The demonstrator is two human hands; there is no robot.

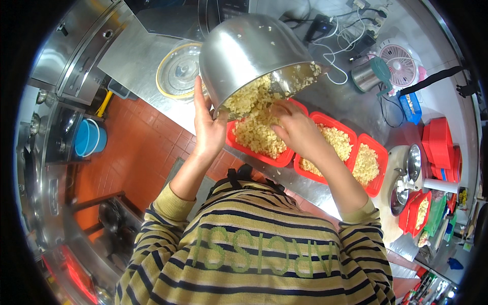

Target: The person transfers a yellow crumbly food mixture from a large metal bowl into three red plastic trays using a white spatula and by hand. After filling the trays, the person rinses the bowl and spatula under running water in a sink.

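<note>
A large stainless steel bowl [244,49] is tipped over a red plastic basket [284,161], its mouth facing down toward me. Chopped pale yellow food pieces [259,137] spill from it and heap in the basket. My left hand [210,122] grips the bowl's near rim at the left, fingers along its outside. My right hand [295,127] is at the bowl's mouth among the pieces, its fingertips partly hidden; whether it grips any cannot be told. Two more red baskets [352,133] [384,167] with the same pieces stand to the right.
A round clear lid [179,70] with a yellow rim lies left of the bowl on the steel table [131,53]. At the right are a steel jug [368,74], a pink fan [398,65], cables, stacked red baskets [437,139], and metal bowls [413,162] on a round board.
</note>
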